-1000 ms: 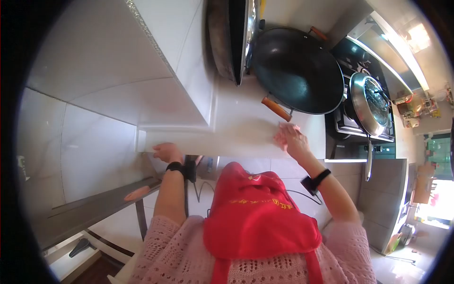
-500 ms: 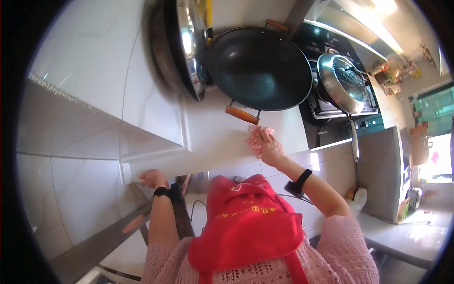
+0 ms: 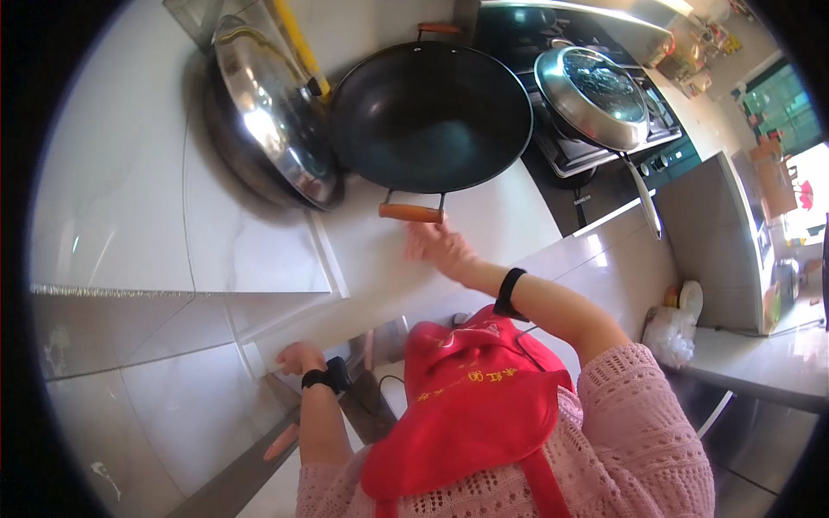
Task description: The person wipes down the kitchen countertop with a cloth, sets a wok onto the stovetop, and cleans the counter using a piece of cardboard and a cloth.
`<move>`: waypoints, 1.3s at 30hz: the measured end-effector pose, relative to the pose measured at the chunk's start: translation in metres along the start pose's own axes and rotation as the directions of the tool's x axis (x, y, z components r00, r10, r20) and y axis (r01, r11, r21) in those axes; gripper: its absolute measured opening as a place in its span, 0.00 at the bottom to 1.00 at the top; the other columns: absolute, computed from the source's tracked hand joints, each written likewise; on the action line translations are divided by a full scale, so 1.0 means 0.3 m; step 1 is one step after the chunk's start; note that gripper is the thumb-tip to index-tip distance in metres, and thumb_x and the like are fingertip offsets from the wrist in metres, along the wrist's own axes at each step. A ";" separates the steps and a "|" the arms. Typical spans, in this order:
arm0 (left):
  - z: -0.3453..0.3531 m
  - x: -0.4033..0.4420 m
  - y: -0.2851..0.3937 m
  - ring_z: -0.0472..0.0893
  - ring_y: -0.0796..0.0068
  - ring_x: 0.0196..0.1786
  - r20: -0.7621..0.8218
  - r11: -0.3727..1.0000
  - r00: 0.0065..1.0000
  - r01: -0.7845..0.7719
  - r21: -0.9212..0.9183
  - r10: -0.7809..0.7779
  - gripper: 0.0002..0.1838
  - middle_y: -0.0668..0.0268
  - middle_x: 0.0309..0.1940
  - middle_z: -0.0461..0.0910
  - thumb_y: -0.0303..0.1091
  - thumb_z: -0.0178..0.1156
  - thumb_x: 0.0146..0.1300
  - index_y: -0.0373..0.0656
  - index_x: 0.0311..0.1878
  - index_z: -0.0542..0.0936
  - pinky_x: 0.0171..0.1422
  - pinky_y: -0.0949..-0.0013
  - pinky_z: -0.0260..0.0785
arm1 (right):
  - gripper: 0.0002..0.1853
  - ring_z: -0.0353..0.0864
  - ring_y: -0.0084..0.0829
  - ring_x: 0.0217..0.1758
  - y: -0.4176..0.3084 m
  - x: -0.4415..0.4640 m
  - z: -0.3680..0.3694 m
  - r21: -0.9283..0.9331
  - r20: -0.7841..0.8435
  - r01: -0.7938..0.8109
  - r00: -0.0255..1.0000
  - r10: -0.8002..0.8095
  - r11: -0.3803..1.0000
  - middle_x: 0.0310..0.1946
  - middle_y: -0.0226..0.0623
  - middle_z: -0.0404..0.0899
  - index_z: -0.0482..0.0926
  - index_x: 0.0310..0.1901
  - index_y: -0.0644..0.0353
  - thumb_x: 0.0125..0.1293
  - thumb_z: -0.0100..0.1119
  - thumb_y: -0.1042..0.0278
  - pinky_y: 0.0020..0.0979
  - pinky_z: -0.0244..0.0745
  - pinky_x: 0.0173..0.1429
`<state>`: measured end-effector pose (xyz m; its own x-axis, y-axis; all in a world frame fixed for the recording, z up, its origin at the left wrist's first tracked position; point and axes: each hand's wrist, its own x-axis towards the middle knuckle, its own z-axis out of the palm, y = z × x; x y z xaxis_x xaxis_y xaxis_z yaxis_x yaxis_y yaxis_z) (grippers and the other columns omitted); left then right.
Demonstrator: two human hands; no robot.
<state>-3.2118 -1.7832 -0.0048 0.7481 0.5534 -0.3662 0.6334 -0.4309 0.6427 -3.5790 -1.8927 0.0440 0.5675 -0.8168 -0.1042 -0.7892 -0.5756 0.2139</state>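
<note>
My right hand [image 3: 451,256] is closed on a pink-and-white cloth [image 3: 416,243], smeared by motion and mostly covered by the fingers. It rests on the white counter [image 3: 363,255], just below the front wooden handle [image 3: 411,212] of a large black wok [image 3: 432,121]. I cannot tell whether the cloth touches that handle. Lower left, my left hand [image 3: 300,356] is curled beside the end of the counter's front edge. What its fingers hold, if anything, is hidden.
A large pan with a shiny metal lid [image 3: 268,121] leans left of the wok. On the stove [image 3: 561,160] to the right sits a lidded steel pan [image 3: 596,99], its long handle [image 3: 641,197] jutting forward. A white plastic bag [image 3: 670,335] lies farther right.
The view has turned and shifted. My right hand with the cloth has moved left along the counter, closer beneath the wok's handle. My left hand stays curled at the counter's end.
</note>
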 end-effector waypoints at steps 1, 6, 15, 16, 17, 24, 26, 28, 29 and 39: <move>0.016 0.017 -0.002 0.81 0.48 0.58 -0.035 1.000 0.999 0.005 0.013 -0.004 0.31 0.51 0.56 0.81 0.61 0.42 0.71 0.45 0.62 0.72 0.57 0.47 0.74 | 0.34 0.63 0.52 0.72 0.045 -0.004 0.027 0.064 -0.033 -0.085 0.996 0.087 0.994 0.72 0.50 0.55 0.64 0.71 0.60 0.61 0.57 0.75 0.32 0.84 0.52; 0.007 0.037 0.009 0.81 0.57 0.56 -0.004 0.997 0.997 0.077 -0.011 -0.077 0.28 0.64 0.54 0.83 0.63 0.42 0.70 0.54 0.61 0.73 0.56 0.52 0.74 | 0.31 0.64 0.53 0.72 0.160 0.010 -0.023 -0.013 -0.015 -0.162 0.987 0.162 0.987 0.73 0.47 0.55 0.68 0.70 0.59 0.63 0.56 0.69 0.37 0.83 0.51; 0.023 0.022 0.019 0.79 0.55 0.60 0.004 0.982 0.989 0.148 -0.114 -0.149 0.29 0.64 0.55 0.83 0.62 0.44 0.68 0.51 0.58 0.76 0.62 0.47 0.70 | 0.28 0.67 0.50 0.66 0.260 -0.006 0.057 -0.135 0.161 -0.433 0.878 0.451 0.891 0.66 0.43 0.64 0.67 0.67 0.51 0.64 0.56 0.73 0.41 0.78 0.53; 0.030 0.033 0.017 0.79 0.54 0.60 -0.017 0.987 0.990 0.140 -0.082 -0.142 0.29 0.63 0.55 0.83 0.64 0.44 0.68 0.54 0.59 0.75 0.62 0.48 0.70 | 0.27 0.66 0.50 0.66 0.300 -0.015 0.195 -0.166 0.110 -0.482 0.858 0.501 0.861 0.65 0.43 0.65 0.67 0.68 0.51 0.66 0.53 0.71 0.41 0.77 0.52; 0.039 0.046 0.013 0.79 0.52 0.59 -0.040 0.990 0.990 0.135 -0.050 -0.137 0.29 0.62 0.55 0.83 0.66 0.43 0.68 0.57 0.59 0.74 0.62 0.48 0.70 | 0.24 0.65 0.44 0.67 0.354 -0.049 0.315 0.199 0.123 -0.708 0.704 0.699 0.678 0.67 0.43 0.64 0.69 0.67 0.50 0.69 0.50 0.67 0.39 0.77 0.51; 0.064 0.074 -0.006 0.80 0.51 0.58 -0.053 0.995 0.994 0.088 -0.054 -0.091 0.29 0.60 0.53 0.84 0.66 0.44 0.68 0.54 0.58 0.75 0.60 0.50 0.71 | 0.29 0.74 0.45 0.60 0.415 -0.399 0.397 0.245 -0.064 -0.723 0.653 0.755 0.646 0.63 0.42 0.70 0.64 0.68 0.53 0.66 0.55 0.63 0.49 0.74 0.54; 0.067 0.091 -0.021 0.81 0.50 0.57 -0.047 0.998 0.997 0.058 0.030 -0.056 0.29 0.59 0.53 0.84 0.65 0.44 0.69 0.53 0.58 0.76 0.59 0.49 0.72 | 0.30 0.67 0.51 0.68 0.308 -0.419 0.280 -0.190 0.055 -0.563 0.812 0.581 0.805 0.67 0.47 0.67 0.64 0.69 0.53 0.64 0.55 0.64 0.57 0.71 0.57; 0.097 0.116 -0.033 0.81 0.50 0.56 -0.095 0.996 0.994 0.068 0.054 -0.062 0.29 0.59 0.53 0.84 0.65 0.44 0.69 0.54 0.58 0.76 0.58 0.49 0.72 | 0.30 0.62 0.58 0.69 0.176 -0.402 0.216 -0.359 0.211 -0.282 0.904 0.372 0.890 0.67 0.52 0.66 0.65 0.68 0.54 0.63 0.56 0.63 0.65 0.67 0.57; 0.128 0.145 -0.025 0.81 0.51 0.56 -0.148 0.995 0.985 0.094 0.034 -0.088 0.29 0.60 0.53 0.84 0.65 0.44 0.68 0.54 0.58 0.76 0.58 0.49 0.72 | 0.28 0.66 0.57 0.65 0.098 -0.386 0.274 -0.316 0.213 -0.169 0.946 0.244 0.934 0.66 0.55 0.66 0.67 0.66 0.54 0.63 0.54 0.63 0.63 0.69 0.56; 0.083 0.112 -0.001 0.78 0.56 0.62 -0.045 0.975 0.982 0.176 -0.135 -0.184 0.29 0.65 0.54 0.83 0.65 0.46 0.66 0.56 0.58 0.76 0.60 0.50 0.71 | 0.23 0.79 0.33 0.53 0.145 -0.321 0.243 0.947 0.187 -0.101 0.945 0.268 -0.306 0.57 0.43 0.74 0.67 0.66 0.60 0.73 0.46 0.61 0.33 0.77 0.54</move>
<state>-3.1821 -1.7822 -0.0342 0.6091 0.6550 -0.4472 0.7227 -0.2260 0.6532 -3.6851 -1.8418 -0.0074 0.2804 -0.9336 -0.2230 -0.0374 0.2216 -0.9744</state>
